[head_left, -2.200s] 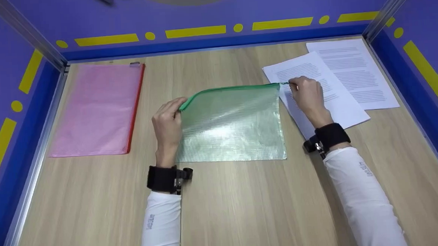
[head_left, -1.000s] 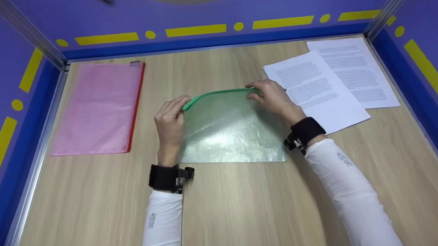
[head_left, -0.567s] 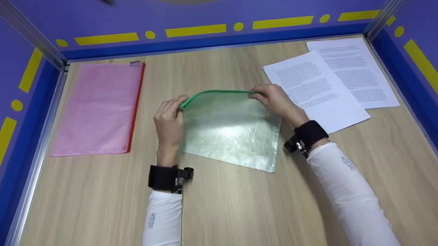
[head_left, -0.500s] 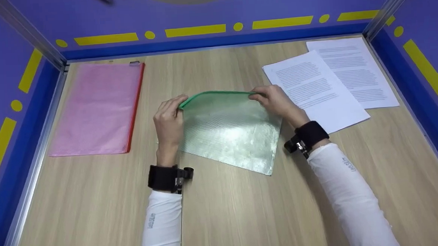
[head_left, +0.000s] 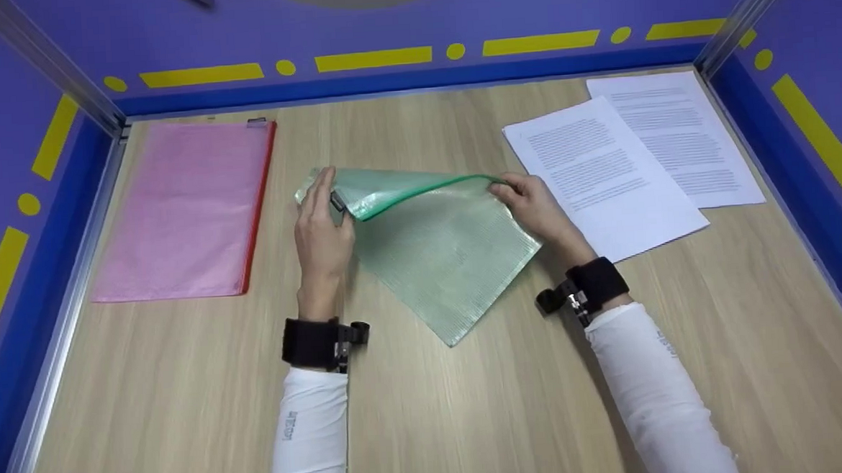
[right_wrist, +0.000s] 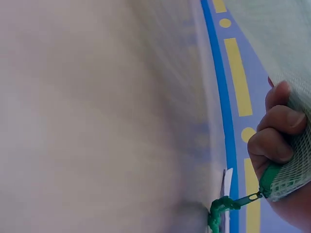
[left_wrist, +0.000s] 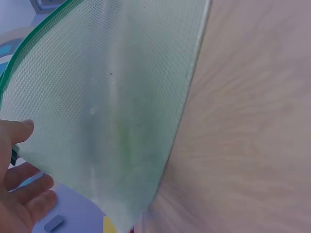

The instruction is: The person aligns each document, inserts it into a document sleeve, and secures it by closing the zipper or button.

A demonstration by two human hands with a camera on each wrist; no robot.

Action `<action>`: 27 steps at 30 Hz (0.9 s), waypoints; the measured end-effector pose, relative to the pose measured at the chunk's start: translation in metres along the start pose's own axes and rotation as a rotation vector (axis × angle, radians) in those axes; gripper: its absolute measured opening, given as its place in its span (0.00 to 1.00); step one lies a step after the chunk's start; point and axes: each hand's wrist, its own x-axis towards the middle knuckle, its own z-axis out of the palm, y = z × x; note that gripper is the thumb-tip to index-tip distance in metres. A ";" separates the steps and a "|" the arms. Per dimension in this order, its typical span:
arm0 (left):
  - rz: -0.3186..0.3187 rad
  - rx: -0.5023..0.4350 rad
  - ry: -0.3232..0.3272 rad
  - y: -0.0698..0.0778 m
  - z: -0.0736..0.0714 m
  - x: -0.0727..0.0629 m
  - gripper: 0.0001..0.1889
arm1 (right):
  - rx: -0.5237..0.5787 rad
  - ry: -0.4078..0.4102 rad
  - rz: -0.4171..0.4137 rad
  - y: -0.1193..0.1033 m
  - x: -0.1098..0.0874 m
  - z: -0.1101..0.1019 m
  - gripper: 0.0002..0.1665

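Note:
A translucent green mesh zipper pouch (head_left: 451, 256) hangs folded over between the hands, its lower corner pointing toward the person. My right hand (head_left: 535, 205) grips its zippered edge near one end, with the fingers curled round the mesh in the right wrist view. A green zipper pull with a knotted cord (right_wrist: 224, 206) dangles beside that hand. My left hand (head_left: 320, 234) is at the other end, fingers extended along the folded-over part and thumb (left_wrist: 19, 130) against the mesh. A small dark tab (head_left: 338, 201) shows by the left fingers.
A pink zipper pouch (head_left: 182, 213) with a red edge lies at the left of the wooden table (head_left: 185, 407). Two overlapping printed paper sheets or stacks (head_left: 598, 177) lie at the right, close to the right hand. Purple and blue walls (head_left: 384, 80) border the table.
The right hand let go of the zipper's right end, moved left and took the pouch's top edge. The pouch has since turned, its lower corner swinging leftward; the left fingers have straightened.

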 end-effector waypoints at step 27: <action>-0.375 -0.199 -0.430 0.017 0.014 -0.010 0.32 | 0.432 0.395 0.269 -0.013 -0.023 0.030 0.20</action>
